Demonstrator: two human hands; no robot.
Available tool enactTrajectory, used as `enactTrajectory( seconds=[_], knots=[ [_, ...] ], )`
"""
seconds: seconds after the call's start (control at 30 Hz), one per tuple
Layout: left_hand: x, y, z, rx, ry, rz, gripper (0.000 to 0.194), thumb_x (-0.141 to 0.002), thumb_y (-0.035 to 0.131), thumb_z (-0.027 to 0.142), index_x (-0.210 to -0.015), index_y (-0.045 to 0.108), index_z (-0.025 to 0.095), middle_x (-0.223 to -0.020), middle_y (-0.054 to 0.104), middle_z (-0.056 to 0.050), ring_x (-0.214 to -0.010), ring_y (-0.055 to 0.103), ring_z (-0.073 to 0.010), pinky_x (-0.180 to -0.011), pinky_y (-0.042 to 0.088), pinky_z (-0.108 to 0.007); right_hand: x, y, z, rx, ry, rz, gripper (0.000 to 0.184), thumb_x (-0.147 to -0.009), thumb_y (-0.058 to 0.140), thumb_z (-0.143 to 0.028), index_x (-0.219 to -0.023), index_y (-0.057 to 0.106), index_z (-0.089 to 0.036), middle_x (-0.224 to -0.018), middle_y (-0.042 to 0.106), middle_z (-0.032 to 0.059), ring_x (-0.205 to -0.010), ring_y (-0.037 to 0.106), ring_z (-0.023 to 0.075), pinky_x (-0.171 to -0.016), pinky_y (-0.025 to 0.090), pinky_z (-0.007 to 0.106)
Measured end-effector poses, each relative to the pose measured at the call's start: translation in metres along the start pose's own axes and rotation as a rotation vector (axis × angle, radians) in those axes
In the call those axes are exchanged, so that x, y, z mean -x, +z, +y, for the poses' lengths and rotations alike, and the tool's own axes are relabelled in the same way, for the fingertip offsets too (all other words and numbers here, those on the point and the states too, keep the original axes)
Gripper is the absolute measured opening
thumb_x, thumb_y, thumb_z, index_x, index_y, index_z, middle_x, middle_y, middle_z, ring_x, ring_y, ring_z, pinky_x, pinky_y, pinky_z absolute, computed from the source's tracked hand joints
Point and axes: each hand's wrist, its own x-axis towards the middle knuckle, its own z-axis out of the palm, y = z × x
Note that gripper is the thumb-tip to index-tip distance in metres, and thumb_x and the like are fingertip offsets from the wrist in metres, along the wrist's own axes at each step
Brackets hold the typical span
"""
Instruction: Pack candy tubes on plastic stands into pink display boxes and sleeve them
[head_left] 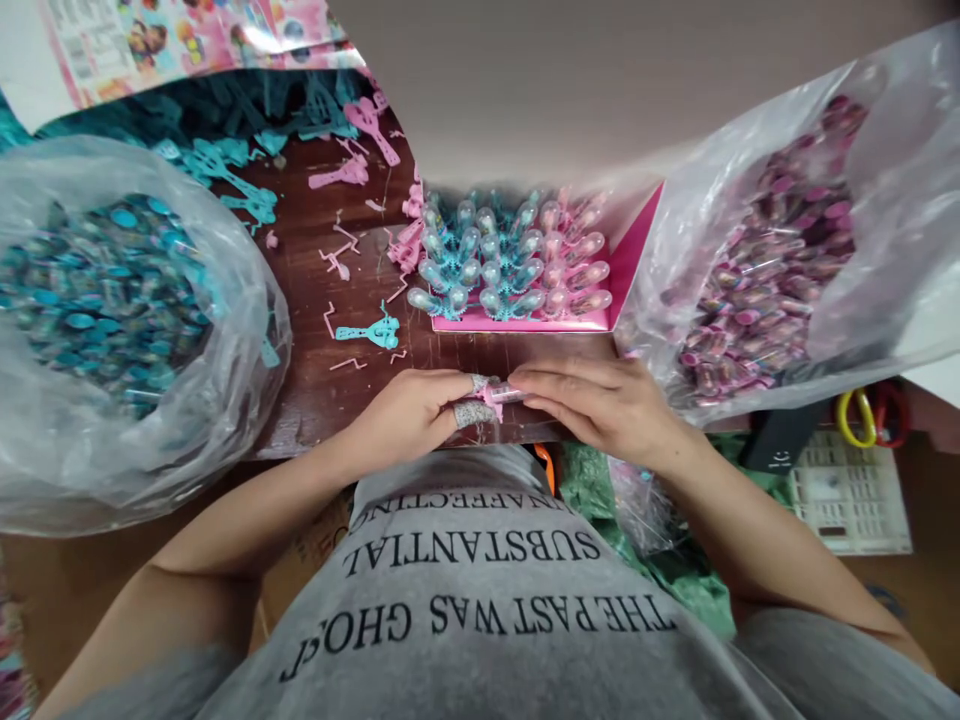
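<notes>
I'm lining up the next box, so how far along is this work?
Apparently done: the blue toys and pink toys standing in the box. In hand: another pink piece, between left hand and right hand. Seemingly left: many blue tubes and pink tubes, bagged, plus loose parts. Whether the box is full, I can't tell.

1. A gray short-sleeved shirt (480, 600), mottled like washed cloth, covers the person's torso.
2. Black capital letters (472, 546) cross its front in rows, upside down in this view. The largest row reads "THE PAST WAS GHOS", its last part hidden in a fold; next comes "SUBSTANTIAL", then smaller letters, partly creased, ending in "NAFFECTING".
3. Loose gray sleeves (832, 655) cover the upper arms.
4. On the left hand (420, 412), speckled gray wraps (474, 412) circle two digits near their tips.
</notes>
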Motion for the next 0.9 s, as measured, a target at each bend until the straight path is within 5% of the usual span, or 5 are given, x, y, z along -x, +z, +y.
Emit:
enactTrajectory(
  seconds=[0.27,0.47,0.63,0.77,0.9],
  knots=[
    [-0.013,0.023,0.004,-0.042,0.074,0.115,0.021,-0.104,0.055,0.017,-0.11,0.075,0.02,-0.102,0.08,-0.003,-0.088,0.075,-0.0149,-0.08,0.06,-0.026,0.015,0.002,-0.003,0.039,0.079,0.089,0.029,-0.103,0.068,-0.023,-0.132,0.067,-0.023,-0.122,0.08,0.0038,-0.107,0.078,0.0156,-0.089,0.065,0.027],
    [-0.018,0.038,-0.004,-0.477,0.257,0.27,0.033,-0.102,0.054,0.014,-0.13,0.07,0.015,-0.125,0.078,-0.012,-0.101,0.078,-0.0239,-0.089,0.064,-0.037,0.018,0.013,-0.005,-0.164,0.363,0.082,0.029,-0.107,0.06,-0.042,-0.117,0.073,-0.018,-0.1,0.082,0.0037,-0.082,0.078,0.0141,-0.073,0.06,0.026],
    [-0.022,0.04,-0.013,-0.373,0.118,0.122,0.027,-0.105,0.052,0.023,-0.122,0.072,0.017,-0.117,0.079,-0.011,-0.1,0.077,-0.0252,-0.087,0.063,-0.037,0.032,0.002,0.008,-0.267,0.556,0.037,0.044,-0.101,0.063,-0.059,-0.118,0.074,-0.021,-0.103,0.082,0.0038,-0.083,0.075,0.016,-0.071,0.056,0.028],
    [-0.023,0.031,-0.021,-0.061,-0.144,-0.054,0.028,-0.102,0.064,0.043,-0.12,0.07,0.023,-0.114,0.078,-0.005,-0.1,0.075,-0.0225,-0.088,0.06,-0.034,0.065,-0.046,0.043,0.138,0.771,0.251,0.039,-0.103,0.06,-0.053,-0.123,0.072,-0.022,-0.115,0.078,0.0081,-0.09,0.072,0.0206,-0.076,0.056,0.033],
    [-0.027,0.039,-0.025,0.172,-0.248,-0.058,0.032,-0.099,0.066,0.049,-0.116,0.07,0.022,-0.114,0.078,-0.005,-0.102,0.074,-0.0229,-0.093,0.058,-0.037,0.093,-0.065,0.084,0.574,0.965,-0.113,0.03,-0.103,0.053,-0.034,-0.122,0.074,-0.024,-0.125,0.072,0.0129,-0.112,0.066,0.0326,-0.081,0.055,0.041]
  ],
)
